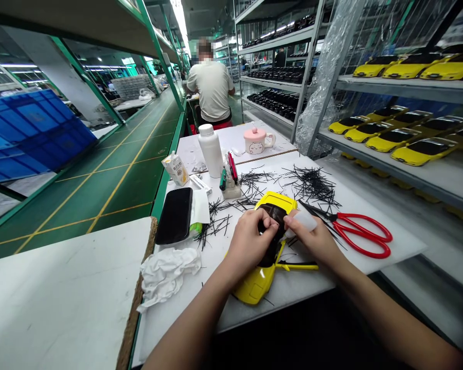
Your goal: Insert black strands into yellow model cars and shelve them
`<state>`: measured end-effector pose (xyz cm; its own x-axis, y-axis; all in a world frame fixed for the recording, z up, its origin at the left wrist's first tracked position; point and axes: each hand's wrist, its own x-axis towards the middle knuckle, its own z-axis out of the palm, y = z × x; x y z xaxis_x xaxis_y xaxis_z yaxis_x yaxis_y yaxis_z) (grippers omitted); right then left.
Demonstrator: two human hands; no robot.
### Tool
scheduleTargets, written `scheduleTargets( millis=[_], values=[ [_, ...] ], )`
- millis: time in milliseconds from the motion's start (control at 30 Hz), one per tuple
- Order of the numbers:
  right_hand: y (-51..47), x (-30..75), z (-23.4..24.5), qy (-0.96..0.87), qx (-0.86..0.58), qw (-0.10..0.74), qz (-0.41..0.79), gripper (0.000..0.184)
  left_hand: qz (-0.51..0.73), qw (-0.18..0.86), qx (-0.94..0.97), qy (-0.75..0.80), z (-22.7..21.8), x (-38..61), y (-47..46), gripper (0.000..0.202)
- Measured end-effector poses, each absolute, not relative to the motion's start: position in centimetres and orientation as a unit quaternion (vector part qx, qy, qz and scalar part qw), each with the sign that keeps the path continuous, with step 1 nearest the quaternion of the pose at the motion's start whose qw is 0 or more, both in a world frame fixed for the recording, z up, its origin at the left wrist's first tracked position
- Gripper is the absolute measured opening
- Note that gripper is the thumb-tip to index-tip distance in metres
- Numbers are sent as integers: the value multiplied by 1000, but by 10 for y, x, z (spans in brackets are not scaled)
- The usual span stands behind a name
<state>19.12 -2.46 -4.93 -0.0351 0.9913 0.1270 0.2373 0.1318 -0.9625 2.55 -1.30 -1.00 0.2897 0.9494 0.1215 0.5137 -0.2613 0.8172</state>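
Note:
A yellow toy car [253, 285] lies on the white work surface, pointing away from me, with one yellow door [300, 267] swung out to the right. My left hand [252, 237] is closed above its dark roof and cabin area, fingers curled in; whatever they pinch is hidden. Between the thumb and fingers of my right hand [314, 239] is a white translucent piece [304, 221], held at the car's right side. Red-handled scissors [364, 234] rest to the right of that hand. Thin black strips [312, 182] lie scattered beyond the car.
Left of the car are crumpled white tissue [170, 270] and a black phone [174, 216]. Farther back stand a white bottle [211, 154], a small tool holder [230, 190] and a pink-lidded mug [255, 141]. Racks of yellow cars [424, 150] line the right; a person [211, 90] sits ahead.

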Motion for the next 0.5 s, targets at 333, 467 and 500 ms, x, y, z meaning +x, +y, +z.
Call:
scheduleTargets(
  millis=[333,467,500],
  values=[
    [-34,206,-49,-539,-518,524,408,34,320,350,723,502,-10,25,-12,26],
    [-39,241,-35,-519,-537,553,371,34,314,368,717,501,-9,25,-12,25],
    [-37,254,-32,-524,-552,546,349,33,314,371,715,502,-9,25,-11,25]
  ],
)
